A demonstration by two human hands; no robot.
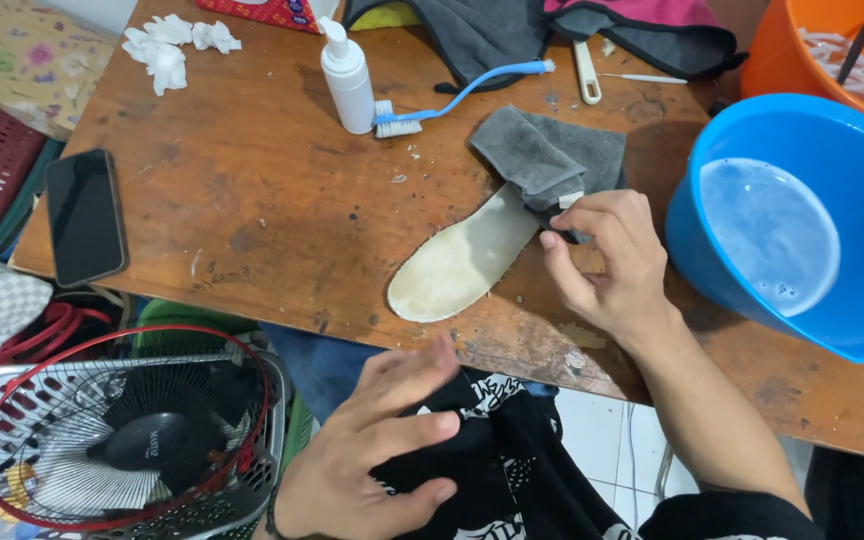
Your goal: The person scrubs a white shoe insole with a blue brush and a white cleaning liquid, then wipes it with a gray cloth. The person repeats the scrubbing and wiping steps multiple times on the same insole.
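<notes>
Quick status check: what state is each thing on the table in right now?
Insole: flat on table, heel end under cloth.
Grey cloth: folded, pinched by right hand.
Blue basin: holds cloudy water.
Pump bottle: upright.
Brush: lying down.
Phone: screen dark.
Left hand: empty, open.

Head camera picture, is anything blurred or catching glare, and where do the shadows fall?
Head view: the left hand is motion-blurred at the fingertips; the right hand, pinching the grey cloth over the insole, is sharp; pale glare sits on the water in the blue basin; soft shadows on the wooden table, even light.
</notes>
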